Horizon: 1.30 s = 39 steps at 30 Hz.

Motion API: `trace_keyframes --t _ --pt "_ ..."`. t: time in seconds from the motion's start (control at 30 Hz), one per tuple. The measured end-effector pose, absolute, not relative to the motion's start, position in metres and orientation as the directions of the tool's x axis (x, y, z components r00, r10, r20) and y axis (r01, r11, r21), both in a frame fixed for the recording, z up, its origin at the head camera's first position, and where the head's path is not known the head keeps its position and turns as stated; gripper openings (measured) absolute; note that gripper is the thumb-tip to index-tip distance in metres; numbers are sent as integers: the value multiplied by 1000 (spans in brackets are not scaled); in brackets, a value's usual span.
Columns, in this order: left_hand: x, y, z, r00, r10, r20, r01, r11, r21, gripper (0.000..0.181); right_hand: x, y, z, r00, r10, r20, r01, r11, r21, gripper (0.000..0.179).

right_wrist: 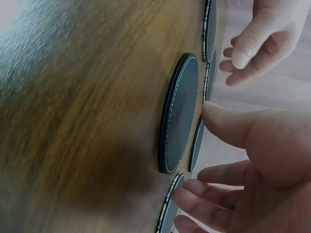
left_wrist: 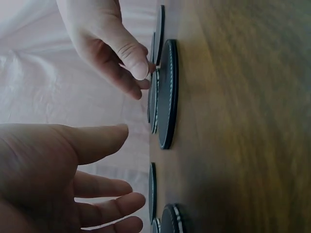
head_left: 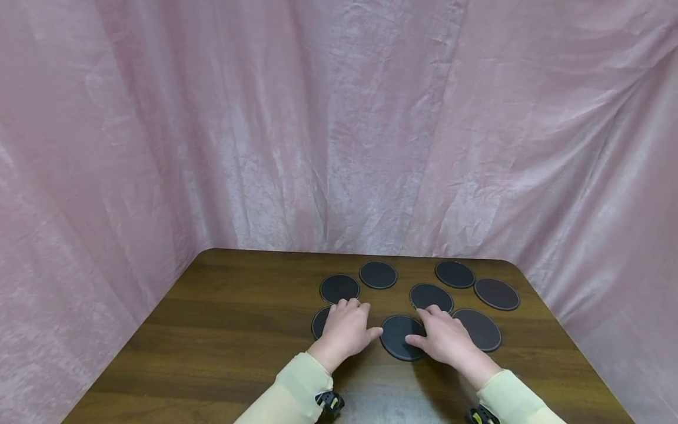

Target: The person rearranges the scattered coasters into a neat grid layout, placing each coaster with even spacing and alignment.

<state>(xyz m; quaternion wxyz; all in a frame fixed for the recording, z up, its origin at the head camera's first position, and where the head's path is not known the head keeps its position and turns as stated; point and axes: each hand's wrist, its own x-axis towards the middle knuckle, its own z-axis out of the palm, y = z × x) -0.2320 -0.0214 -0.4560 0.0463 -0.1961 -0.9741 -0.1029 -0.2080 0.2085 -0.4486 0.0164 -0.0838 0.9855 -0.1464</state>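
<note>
Several round dark coasters with stitched rims lie flat on the table. My left hand [head_left: 346, 328] is over the left ones, its fingers apart and loosely extended with nothing in them. It partly hides the left front coaster [head_left: 319, 323], while another coaster [head_left: 339, 288] sits just beyond its fingertips. My right hand [head_left: 445, 338] hovers with its thumb over the near middle coaster [head_left: 397, 337]. In the right wrist view, the right fingers [right_wrist: 209, 199] are relaxed and hold nothing, above the tabletop beside the coasters. Between the two hands, the near coaster [right_wrist: 182, 114] shows its pale stitching.
Further coasters lie at the back: one at centre [head_left: 378, 275], one at right [head_left: 455, 274] and a browner one [head_left: 497, 294] near the right edge. The brown wooden table [head_left: 228, 330] reaches back to a pink velvet curtain [head_left: 318, 129] that hangs around it.
</note>
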Motion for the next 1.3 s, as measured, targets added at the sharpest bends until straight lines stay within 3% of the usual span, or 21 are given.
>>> trace_keyframes --t 0.43,0.97,1.3 --pt "-230 -3 -463 -911 397 115 412 896 165 49 -208 221 -453 -986 -162 -30 -145 941 -306 62" --pt "-227 9 -470 -920 385 77 392 911 127 61 -213 223 -451 -983 -165 -83 -131 939 -318 60" --pt "-229 9 -472 -921 385 60 390 908 152 60 -215 222 -452 -982 -168 -83 -125 916 -380 40"
